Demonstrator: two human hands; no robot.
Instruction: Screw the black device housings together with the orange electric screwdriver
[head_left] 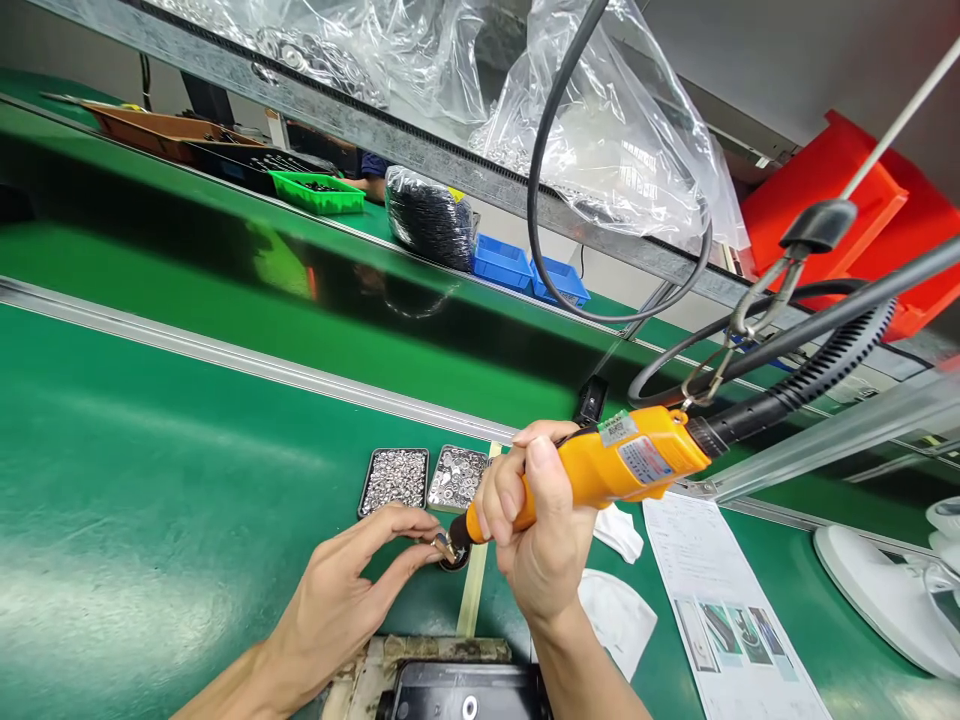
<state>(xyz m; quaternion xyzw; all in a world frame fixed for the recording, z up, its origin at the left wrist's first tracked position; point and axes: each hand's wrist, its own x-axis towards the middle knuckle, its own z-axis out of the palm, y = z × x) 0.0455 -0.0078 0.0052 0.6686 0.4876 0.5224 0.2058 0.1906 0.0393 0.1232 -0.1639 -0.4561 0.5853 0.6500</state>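
Observation:
My right hand (pixel 541 510) is wrapped round an orange electric screwdriver (pixel 622 460), tilted with its dark tip pointing down and left. Thumb and fingers of my left hand (pixel 360 570) pinch a small metal piece (pixel 444 546) right at that tip; its exact kind is hard to make out. Just below the tip sits a small round dark dish (pixel 454 563), partly hidden by my fingers. Behind it stand a tray of small metal fasteners (pixel 395 480) and a tray of washers (pixel 456 477). Nearest to me, a black housing (pixel 469 690) lies on a worn block (pixel 442 648).
The screwdriver hangs from a metal hook (pixel 757 295) with a thick cable. Overhead, a metal shelf (pixel 442 165) carries plastic bags of parts (pixel 600 130). A printed sheet (pixel 727 600), a white cloth piece (pixel 615 610) and white curved parts (pixel 885 600) lie right. Someone's arm (pixel 373 187) shows beyond the partition.

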